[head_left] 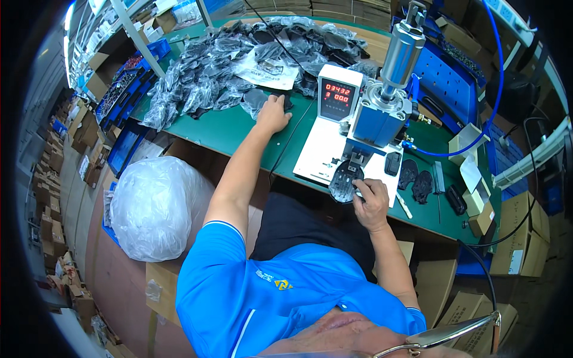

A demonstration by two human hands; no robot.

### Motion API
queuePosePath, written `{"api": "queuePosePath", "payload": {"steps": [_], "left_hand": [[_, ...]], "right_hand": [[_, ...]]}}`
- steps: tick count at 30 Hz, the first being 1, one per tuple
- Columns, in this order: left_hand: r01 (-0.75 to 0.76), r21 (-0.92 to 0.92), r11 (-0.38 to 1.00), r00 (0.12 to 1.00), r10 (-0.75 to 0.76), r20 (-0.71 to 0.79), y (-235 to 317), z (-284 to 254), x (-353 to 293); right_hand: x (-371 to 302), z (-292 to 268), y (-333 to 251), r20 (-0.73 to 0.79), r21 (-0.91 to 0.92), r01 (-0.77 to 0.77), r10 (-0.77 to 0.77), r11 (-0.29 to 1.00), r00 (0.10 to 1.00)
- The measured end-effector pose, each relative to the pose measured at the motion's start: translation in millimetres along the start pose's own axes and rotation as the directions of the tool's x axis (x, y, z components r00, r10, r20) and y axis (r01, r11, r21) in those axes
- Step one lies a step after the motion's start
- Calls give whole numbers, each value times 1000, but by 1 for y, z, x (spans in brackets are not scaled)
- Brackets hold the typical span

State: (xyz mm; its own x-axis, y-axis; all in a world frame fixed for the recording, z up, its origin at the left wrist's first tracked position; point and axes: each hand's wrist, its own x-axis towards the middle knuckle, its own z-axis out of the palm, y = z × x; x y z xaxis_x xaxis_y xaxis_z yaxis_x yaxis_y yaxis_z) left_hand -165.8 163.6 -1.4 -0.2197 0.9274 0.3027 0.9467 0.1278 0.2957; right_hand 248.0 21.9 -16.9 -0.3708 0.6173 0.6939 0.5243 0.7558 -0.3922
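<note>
My left hand (273, 113) reaches to the near edge of a pile of bagged black parts (209, 74). Its fingers and thumb close around a dark flat part (287, 103), whose shape is mostly hidden. Just left of it lies a rounded black part in clear film (255, 100). At the bench's front edge, my right hand (371, 203) grips the side of a black oval plate (342, 182) with small raised details. The plate's far end sits under the head of a blue and silver press (376, 122).
A counter box with a red display (338, 92) stands beside the press. Right of the white base lie two black oval parts (422, 186), a white-handled tool (404, 206) and small open boxes (476, 194). A blue air hose (459, 149) loops overhead. A stuffed plastic bag (156, 209) stands at left.
</note>
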Motion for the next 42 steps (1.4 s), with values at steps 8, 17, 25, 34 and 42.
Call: {"api": "queuePosePath", "payload": {"steps": [8, 17, 25, 34, 42], "left_hand": [[-230, -6, 973, 960, 228, 162, -16, -12, -68], [-265, -122, 957, 961, 272, 43, -37, -66, -184], [-254, -169, 952, 961, 228, -158, -26, -72, -216], [-567, -442, 695, 823, 456, -338, 96, -77, -215], [-774, -228, 591, 633, 736, -241, 147, -37, -204]], "right_hand": [[-4, -2, -3, -4, -2, -20, 20, 1000, 1000], [-3, 1, 4, -11, -26, -9, 8, 1000, 1000], [-2, 2, 0, -27, 8, -35, 36, 999, 999], [-10, -20, -11, -24, 472, -381, 444, 795, 896], [-109, -100, -28, -115, 286, -453, 500, 844, 858]]}}
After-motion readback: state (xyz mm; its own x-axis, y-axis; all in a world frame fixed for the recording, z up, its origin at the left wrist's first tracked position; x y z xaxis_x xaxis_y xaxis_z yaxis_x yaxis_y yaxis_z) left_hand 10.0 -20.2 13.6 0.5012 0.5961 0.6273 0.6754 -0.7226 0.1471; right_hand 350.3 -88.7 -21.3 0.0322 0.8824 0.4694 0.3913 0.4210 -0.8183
